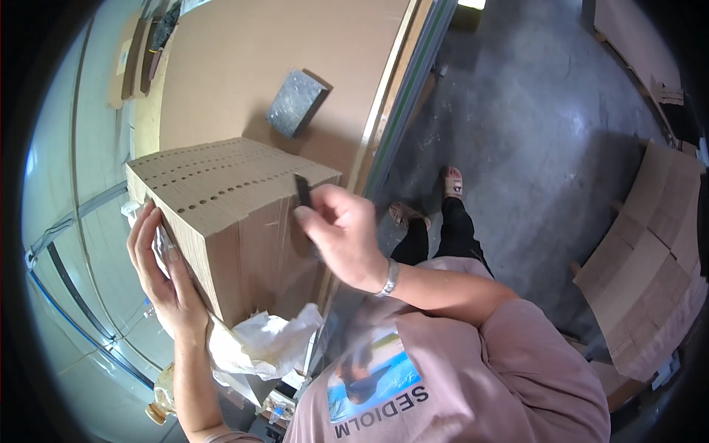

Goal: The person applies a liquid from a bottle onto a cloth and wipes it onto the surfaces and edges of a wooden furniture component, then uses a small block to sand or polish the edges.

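A tall block of tightly stacked brown cardboard sheets [251, 251] stands at the table's edge, with rows of small round holes across its top. My left hand [170, 284] lies along the block's left side, fingers stretched out and apart, with some white wrapping under them. Pinched between thumb and fingers of my right hand [343, 232] is a small dark flat strip [303, 190], its tip at the block's upper right edge. I cannot make out whether it is a blade. Crumpled white paper [269, 340] bunches at the block's near bottom.
A dark grey rectangular block [297, 103] rests on the brown tabletop [229, 66] beyond the stack. Flat cardboard sheets [650, 258] are piled at the right. A brownish bottle [164, 395] is at the lower left. Grey concrete floor [517, 125] runs along the table's right side.
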`<state>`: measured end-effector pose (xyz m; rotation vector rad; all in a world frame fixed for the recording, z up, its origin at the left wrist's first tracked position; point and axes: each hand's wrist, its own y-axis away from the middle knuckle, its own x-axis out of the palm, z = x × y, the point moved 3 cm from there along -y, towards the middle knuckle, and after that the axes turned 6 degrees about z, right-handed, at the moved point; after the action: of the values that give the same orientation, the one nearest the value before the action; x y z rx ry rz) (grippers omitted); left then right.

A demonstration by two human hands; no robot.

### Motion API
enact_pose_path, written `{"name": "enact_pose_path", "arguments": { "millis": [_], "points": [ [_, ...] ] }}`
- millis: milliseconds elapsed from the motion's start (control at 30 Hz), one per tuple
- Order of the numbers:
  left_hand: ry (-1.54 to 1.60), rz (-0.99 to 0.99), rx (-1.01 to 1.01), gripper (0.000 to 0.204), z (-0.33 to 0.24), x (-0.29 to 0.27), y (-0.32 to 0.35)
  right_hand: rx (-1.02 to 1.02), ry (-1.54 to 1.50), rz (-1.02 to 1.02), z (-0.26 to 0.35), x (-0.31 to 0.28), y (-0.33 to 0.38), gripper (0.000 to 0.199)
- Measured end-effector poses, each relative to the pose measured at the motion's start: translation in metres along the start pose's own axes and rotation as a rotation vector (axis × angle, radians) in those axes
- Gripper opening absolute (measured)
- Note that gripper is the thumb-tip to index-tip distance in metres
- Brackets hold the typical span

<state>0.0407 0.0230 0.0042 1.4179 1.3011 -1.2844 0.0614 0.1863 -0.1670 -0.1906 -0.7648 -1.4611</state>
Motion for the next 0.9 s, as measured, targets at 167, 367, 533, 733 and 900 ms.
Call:
{"name": "enact_pose_path", "arguments": {
  "millis": [167,367,533,733,900],
  "points": [
    [0.009,0.018,-0.013,0.039,-0.001,0.000,0.003,-0.088,0.197,0.035,0.006,0.001,-0.004,0.006],
    [0.007,0.015,-0.017,0.039,-0.001,0.000,0.003,-0.016,0.182,0.031,0.006,-0.004,-0.006,0.006],
    [-0.014,0.027,-0.013,0.039,-0.002,-0.001,0.002,-0.050,0.223,0.040,0.006,-0.006,-0.012,0.009],
    [-0.012,0.025,-0.024,0.040,-0.004,-0.002,0.002,-0.283,0.344,0.059,0.013,0.004,-0.004,0.011],
    [-0.040,0.043,-0.026,0.040,-0.004,-0.002,0.002,-0.154,0.230,-0.033,0.005,-0.004,-0.006,0.011]
  ]
}}
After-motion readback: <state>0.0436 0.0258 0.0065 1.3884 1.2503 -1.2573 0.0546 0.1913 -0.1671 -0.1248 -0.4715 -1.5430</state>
